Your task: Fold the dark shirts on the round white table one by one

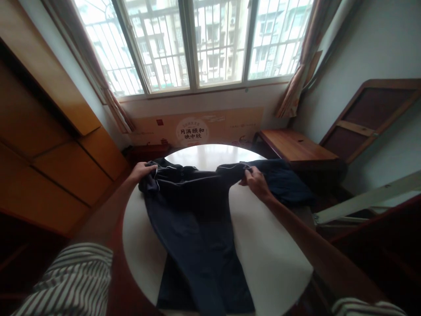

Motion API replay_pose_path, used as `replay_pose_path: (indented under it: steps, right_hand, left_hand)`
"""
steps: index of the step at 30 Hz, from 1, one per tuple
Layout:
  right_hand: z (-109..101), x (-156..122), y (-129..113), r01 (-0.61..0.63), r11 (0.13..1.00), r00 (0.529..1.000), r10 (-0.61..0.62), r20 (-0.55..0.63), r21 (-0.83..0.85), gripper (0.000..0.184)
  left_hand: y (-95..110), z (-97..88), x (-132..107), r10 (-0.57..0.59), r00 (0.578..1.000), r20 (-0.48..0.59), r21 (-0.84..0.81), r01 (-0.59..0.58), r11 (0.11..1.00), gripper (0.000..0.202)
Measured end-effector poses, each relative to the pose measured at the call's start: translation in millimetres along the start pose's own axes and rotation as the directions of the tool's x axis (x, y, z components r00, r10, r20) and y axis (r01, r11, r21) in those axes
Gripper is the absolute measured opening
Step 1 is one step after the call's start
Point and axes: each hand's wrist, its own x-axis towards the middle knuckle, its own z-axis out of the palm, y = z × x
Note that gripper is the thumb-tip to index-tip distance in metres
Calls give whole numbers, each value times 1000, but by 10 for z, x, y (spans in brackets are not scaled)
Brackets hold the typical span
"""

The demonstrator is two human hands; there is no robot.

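Note:
A dark navy garment [194, 219] lies spread on a round white table [269, 245], running from the far side down over the near edge. My left hand [143, 170] is closed on the garment's top left corner. My right hand [255, 181] pinches its top right edge. A second dark blue garment [286, 182] lies bunched at the table's right rim, just past my right hand.
A low wooden bench [296, 147] stands at the right beyond the table. A printed cardboard panel [197, 129] leans under the window. Wooden cabinets [49, 145] fill the left side. A wooden frame [371, 116] leans on the right wall.

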Motion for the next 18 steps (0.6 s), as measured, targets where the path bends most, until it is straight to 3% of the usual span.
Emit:
replay_pose_path:
  steps: [3,5,7,9,11,14,18]
  right_hand:
    - [-255,-175,248,-68,998,989,67,134,7,28]
    - [-318,-224,315,19,995,977,2,214,-97,29]
    - [-291,-179,236,185,958,965,-135,224,-218,31]
    - [-186,-51,28,307,915,937,-243,251,-261,25]
    - [-30,111,-226,349,906,911,-267,313,-242,18]
    - [215,305,-514,356,906,885,-250,393,-227,25]
    - [451,387,-617,358,899,877,-231,421,-252,37]
  left_hand:
    - [-140,-233,-4,-64,990,129,181,40,983,25]
    - [-128,-231,-39,-22,982,187,257,-28,966,21]
    - [-60,-117,-84,126,965,231,276,-190,942,20]
    - [21,59,-122,270,927,261,292,-343,893,28]
    - [85,233,-150,317,890,327,375,-431,821,40]
    - [131,395,-192,237,863,447,489,-458,743,49]
    - [128,360,-257,172,784,597,453,-506,734,31]
